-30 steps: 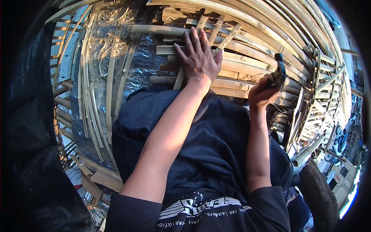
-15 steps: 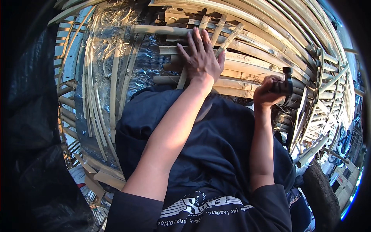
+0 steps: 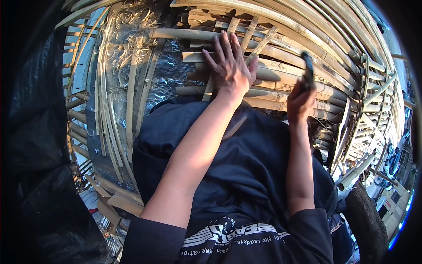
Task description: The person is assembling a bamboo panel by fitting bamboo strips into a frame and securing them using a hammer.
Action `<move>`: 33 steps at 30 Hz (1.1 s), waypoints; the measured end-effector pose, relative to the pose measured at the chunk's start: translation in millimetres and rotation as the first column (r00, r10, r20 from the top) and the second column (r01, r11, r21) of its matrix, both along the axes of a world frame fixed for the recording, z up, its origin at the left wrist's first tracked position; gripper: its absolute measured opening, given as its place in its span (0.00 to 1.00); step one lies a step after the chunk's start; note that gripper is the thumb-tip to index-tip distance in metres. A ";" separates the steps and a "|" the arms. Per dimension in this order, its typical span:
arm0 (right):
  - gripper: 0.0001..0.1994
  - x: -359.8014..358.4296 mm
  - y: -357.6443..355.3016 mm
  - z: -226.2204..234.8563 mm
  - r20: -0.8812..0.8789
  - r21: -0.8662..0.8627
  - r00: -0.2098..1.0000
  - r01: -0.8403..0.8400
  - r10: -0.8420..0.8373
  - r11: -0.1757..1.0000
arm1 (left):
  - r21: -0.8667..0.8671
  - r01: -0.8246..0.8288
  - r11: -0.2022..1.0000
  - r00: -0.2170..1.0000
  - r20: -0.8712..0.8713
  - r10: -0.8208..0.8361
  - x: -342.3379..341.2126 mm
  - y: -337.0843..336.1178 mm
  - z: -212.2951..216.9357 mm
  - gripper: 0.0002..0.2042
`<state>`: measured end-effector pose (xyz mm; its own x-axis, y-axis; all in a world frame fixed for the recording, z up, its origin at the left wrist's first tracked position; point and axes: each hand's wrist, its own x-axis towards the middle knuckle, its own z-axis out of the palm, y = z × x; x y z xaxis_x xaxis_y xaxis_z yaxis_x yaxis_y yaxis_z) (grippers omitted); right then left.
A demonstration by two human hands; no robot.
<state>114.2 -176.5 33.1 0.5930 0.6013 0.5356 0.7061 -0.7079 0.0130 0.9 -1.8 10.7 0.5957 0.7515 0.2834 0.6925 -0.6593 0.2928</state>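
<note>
2 hands in view, only 1 with a tool. Left hand [image 3: 232,72] lies flat over the split-bamboo slats [image 3: 272,94], fingers spread wide, gripping nothing; its fingertips reach the pale bamboo pole [image 3: 184,34]. Right hand [image 3: 301,104] has its fingers wrapped round a hammer [image 3: 309,73]. Tool is blurred, so "hammer" is my best read from the head and dark handle.

Change vs 0.5 s ago: hammer is no longer end-on to the view, off to the right. Head now points away from the dark-clothed lap [image 3: 246,141], out over the slats, and the right hand sits slightly further left. Left hand is basically unmoved. Reads as a swing in progress with the left bracing; can't tell if the head touches bamboo.

Slats sit just past the lap and run off to the right. 3 short bamboo crosspieces [image 3: 249,33] lie aslant on them, just beside the left hand. Further left: curled shavings [image 3: 143,20], a shiny dark sheet [image 3: 170,63], loose bamboo strips [image 3: 131,94].
</note>
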 end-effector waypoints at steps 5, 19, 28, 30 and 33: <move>0.13 -8.1 1.6 7.2 -0.247 0.518 0.937 -0.087 0.246 0.851 | -0.030 0.010 0.999 1.000 -0.012 -0.011 6.0 -2.4 6.0 0.42; 0.14 -5.5 3.8 7.1 -0.114 0.260 0.990 -0.049 0.081 0.964 | -0.030 -0.004 1.000 1.000 -0.006 0.004 1.6 -1.5 1.0 0.43; 0.11 -13.1 17.8 15.8 -0.295 0.180 0.952 -0.033 0.085 0.983 | -0.035 -0.001 0.999 1.000 -0.028 0.000 -5.0 2.8 -1.1 0.43; 0.12 -20.8 5.8 10.3 -0.181 0.611 0.955 -0.077 0.234 0.788 | -0.018 0.002 1.000 1.000 -0.027 -0.002 0.3 -0.8 2.7 0.43; 0.11 -14.6 9.6 5.3 -0.214 0.143 0.970 -0.084 0.114 0.986 | -0.039 0.004 0.999 0.999 -0.043 -0.006 -1.9 -0.8 -1.0 0.43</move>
